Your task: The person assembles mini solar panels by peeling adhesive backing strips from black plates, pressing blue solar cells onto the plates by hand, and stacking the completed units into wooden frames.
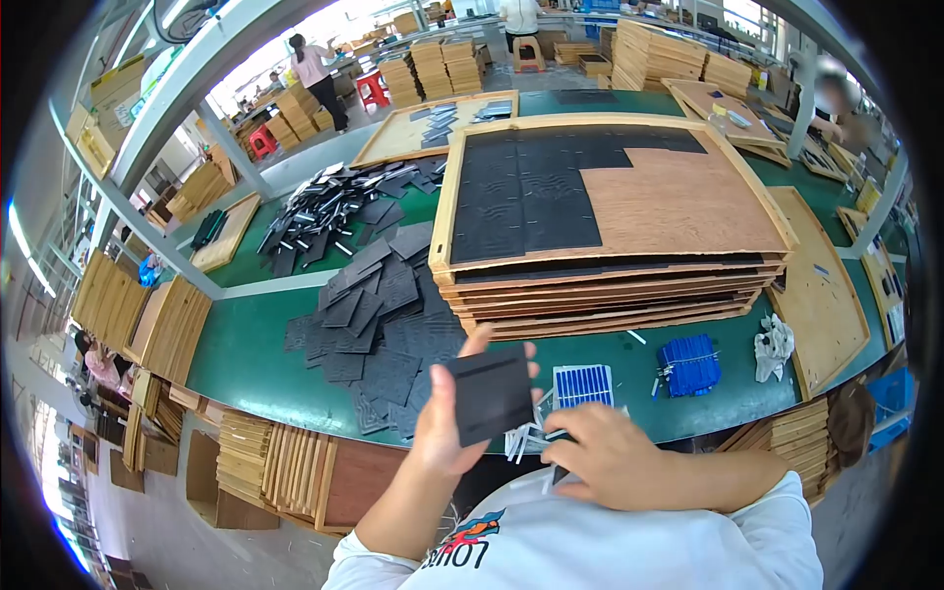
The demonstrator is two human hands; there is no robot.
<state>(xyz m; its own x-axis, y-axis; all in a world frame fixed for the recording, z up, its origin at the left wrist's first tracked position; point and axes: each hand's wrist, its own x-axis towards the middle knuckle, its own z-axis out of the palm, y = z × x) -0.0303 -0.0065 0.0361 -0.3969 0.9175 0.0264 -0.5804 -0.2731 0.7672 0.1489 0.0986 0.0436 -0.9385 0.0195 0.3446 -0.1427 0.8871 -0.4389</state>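
My left hand [442, 425] grips a thin black rectangular panel [494, 393], tilted up above the table's front edge. A darker band runs along the panel's upper part. To its right, my right hand [608, 458] has curled fingers close to a small pile of thin white strips [521, 440]; whatever lies between the fingertips is too small to make out. Just beyond that hand sits a blue piece with white stripes [582, 385]. A heap of similar black panels [383, 315] spreads over the green table [256, 339] on the left.
A stack of wooden-framed trays [610, 295] stands ahead, the top one partly covered with black panels. Also on the table are a blue bundle [690, 365], a crumpled white cloth [774, 348] and a heap of black pieces [324, 211]. A metal post [162, 241] rises at left.
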